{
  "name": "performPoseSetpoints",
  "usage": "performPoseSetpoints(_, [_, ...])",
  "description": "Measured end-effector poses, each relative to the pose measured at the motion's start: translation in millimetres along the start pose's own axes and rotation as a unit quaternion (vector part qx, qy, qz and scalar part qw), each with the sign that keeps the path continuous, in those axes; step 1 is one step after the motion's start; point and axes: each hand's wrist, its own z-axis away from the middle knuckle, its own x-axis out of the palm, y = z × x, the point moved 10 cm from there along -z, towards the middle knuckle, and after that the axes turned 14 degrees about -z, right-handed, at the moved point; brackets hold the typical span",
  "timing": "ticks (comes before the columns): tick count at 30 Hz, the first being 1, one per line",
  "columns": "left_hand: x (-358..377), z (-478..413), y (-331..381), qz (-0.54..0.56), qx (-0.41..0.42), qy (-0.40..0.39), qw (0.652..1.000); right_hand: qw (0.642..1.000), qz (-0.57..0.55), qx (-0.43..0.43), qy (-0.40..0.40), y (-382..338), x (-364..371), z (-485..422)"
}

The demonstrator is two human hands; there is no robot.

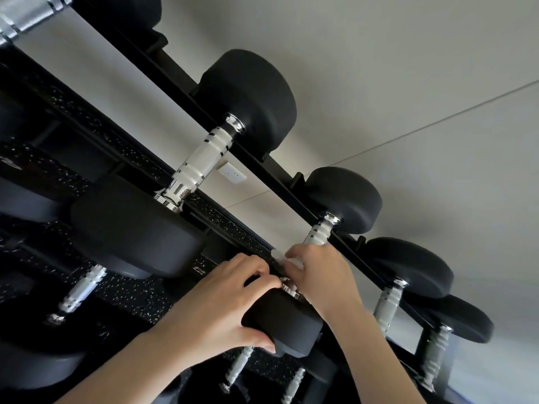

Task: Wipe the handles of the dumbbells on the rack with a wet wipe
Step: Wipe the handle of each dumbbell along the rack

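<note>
Head view: the near black end of the dumbbell is gripped by the left hand, fingers curled over it, thumb underneath. The handle is enclosed by the right hand, with the wet wipe bunched at its fingertips. The dumbbell is seated across the rack. Bare handle shows just beyond the right fingers.
</note>
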Motion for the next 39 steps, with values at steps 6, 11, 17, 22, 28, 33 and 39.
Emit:
performPoseSetpoints(6, [6.5,0.9,-3.9,0.038,-0.005,-0.012,0.999,0.997,-0.048,0.009,0.065,21.5,-19.9,-20.9])
performPoseSetpoints(11, [6.0,0.5,-4.0,0.036,-0.006,-0.016,0.999,0.993,-0.064,0.013,0.102,36.8,-30.2,-34.4])
performPoseSetpoints(17, [4.6,-0.3,-3.9,0.033,-0.007,-0.022,0.999,0.981,-0.069,0.002,0.183,42.0,-51.9,-41.8])
performPoseSetpoints(22, [4.5,-0.1,-3.7,0.028,-0.007,-0.014,0.999,0.961,-0.091,-0.040,0.258,37.1,-56.3,-28.4])
performPoseSetpoints(28, [0.5,0.3,-1.3,0.008,-0.001,-0.005,1.000,0.933,-0.178,-0.031,0.310,48.3,-54.3,-7.7])
performPoseSetpoints(33, [2.8,0.1,-1.5,0.000,-0.002,-0.022,1.000,0.915,-0.239,0.006,0.324,64.5,-46.7,1.5])
performPoseSetpoints(39, [-10.6,-7.5,12.8,-0.113,0.042,-0.031,0.992,0.876,-0.377,0.066,0.293,80.2,-35.4,19.9])
